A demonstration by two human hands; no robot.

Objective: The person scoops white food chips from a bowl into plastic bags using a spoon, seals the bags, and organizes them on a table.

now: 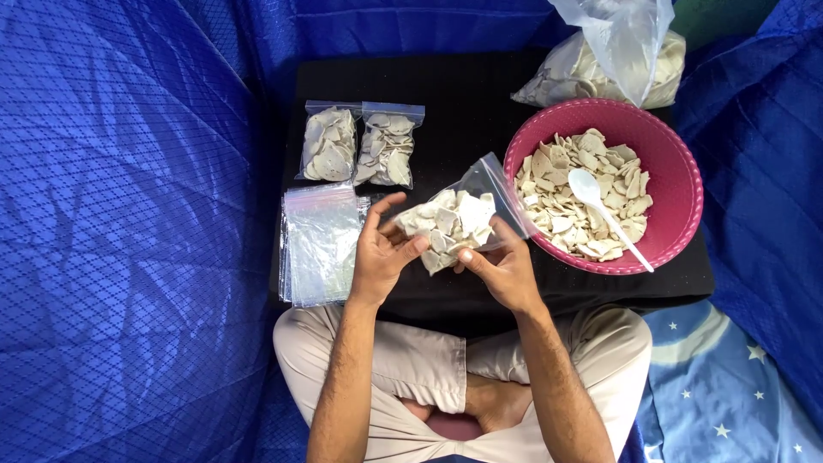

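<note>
Right, I've got my left hand (383,249) and right hand (501,267) both pinching the small clear plastic bag of pale flat chips (452,221) just left of the pink round plastic bowl (677,184), so I'd keep its mouth up and level.

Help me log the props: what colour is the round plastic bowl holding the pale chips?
Pink round plastic bowl, clearest in the head view.

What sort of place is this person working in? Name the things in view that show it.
Probably a home floor used for hand-packing: the person sits cross-legged amid blue cloth, both hands on a filled clear bag, beside a pink bowl of pale chips and empty bags.
</note>
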